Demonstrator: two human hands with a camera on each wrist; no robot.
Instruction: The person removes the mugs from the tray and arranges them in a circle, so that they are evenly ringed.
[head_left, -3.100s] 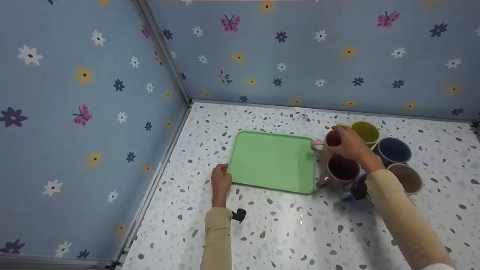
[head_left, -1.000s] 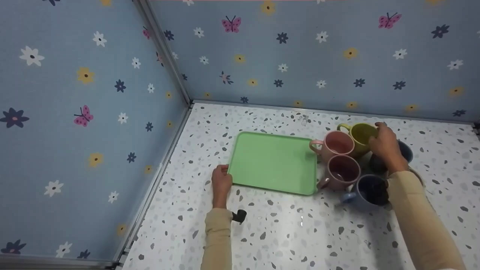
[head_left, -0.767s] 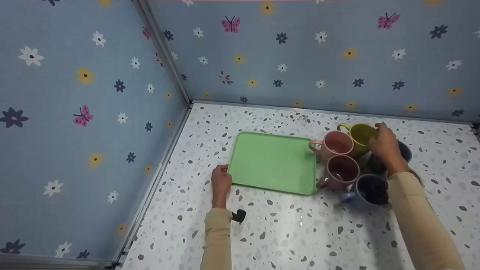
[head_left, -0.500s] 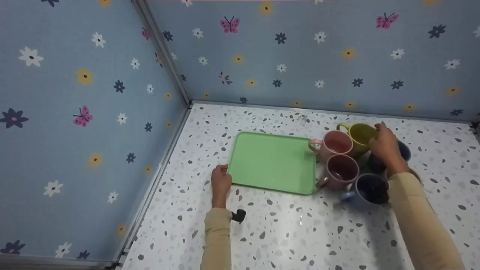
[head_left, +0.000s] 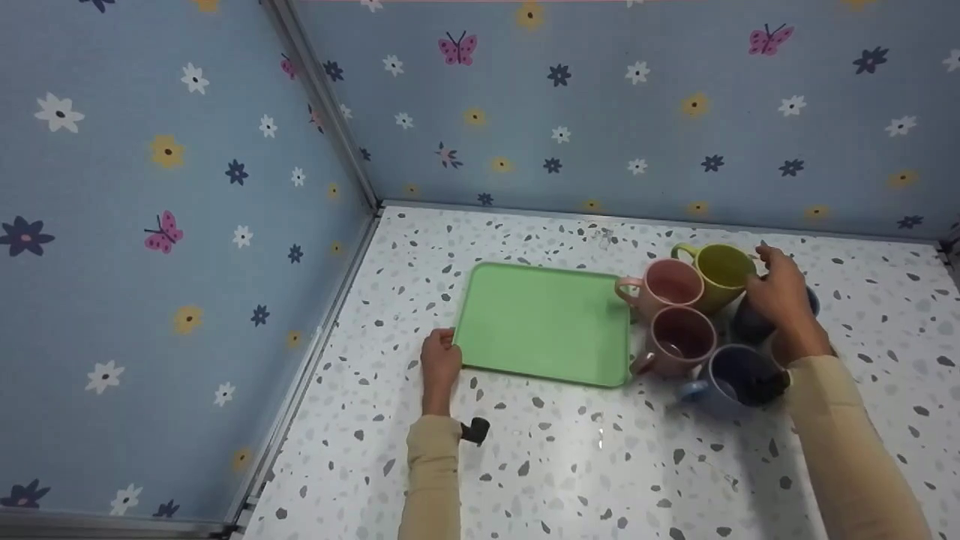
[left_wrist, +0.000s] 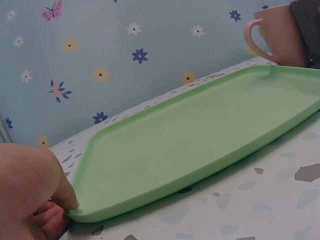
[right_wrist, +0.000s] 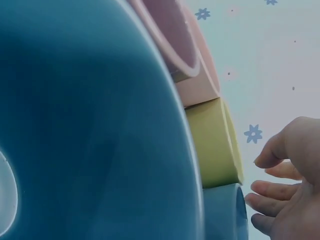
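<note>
My left hand [head_left: 441,360] pinches the near left corner of a green tray [head_left: 544,326] between thumb and fingers; the left wrist view shows the thumb on the tray's rim [left_wrist: 150,194]. At the right, my right hand [head_left: 784,292] hovers beside a yellow-green mug [head_left: 724,270], its fingers loosely bent and apart from it. In the right wrist view the fingers [right_wrist: 275,189] hold nothing. Beneath this hand stands a dark blue mug [head_left: 750,322], partly covered. A pink mug [head_left: 675,285] sits left of the yellow-green one, its handle overlapping the tray's right edge.
A mauve mug [head_left: 681,337] and a light blue mug [head_left: 721,401] stand in front of the pink one. A beige mug [head_left: 780,351] is mostly hidden by the right wrist. Flowered blue panels [head_left: 600,105] border the speckled table [head_left: 540,465] at back and left.
My right hand has gone from the pink mug to the yellow-green mug's rim, then let go and drawn slightly right. The pink mug stands upright. My left hand stays at the tray.
</note>
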